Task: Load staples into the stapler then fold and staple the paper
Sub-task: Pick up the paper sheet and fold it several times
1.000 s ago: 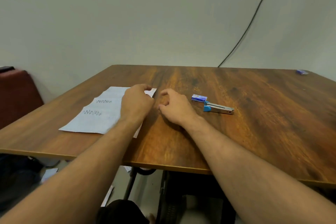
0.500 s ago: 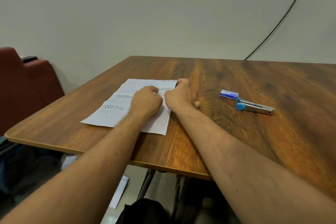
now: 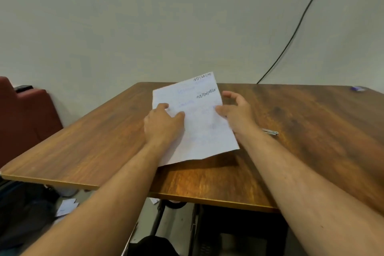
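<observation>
A white sheet of paper (image 3: 199,122) with scribbled lines is lifted off the wooden table (image 3: 301,135), tilted up toward the wall. My left hand (image 3: 164,124) grips its left edge, thumb on top. My right hand (image 3: 236,112) holds the right edge with the thumb on the sheet and the other fingers spread behind it. Only the metal tip of the stapler (image 3: 270,131) shows on the table, just right of my right wrist; the rest is hidden by my forearm.
A small blue staple box (image 3: 357,88) lies at the table's far right edge. A dark red chair (image 3: 27,118) stands left of the table. A black cable (image 3: 291,37) runs down the wall. Paper scraps (image 3: 66,207) lie on the floor below.
The paper lay flat on the table under both hands; now both hands have lifted it and turned it upright toward the middle. The view has shifted, and my right arm now hides most of the stapler.
</observation>
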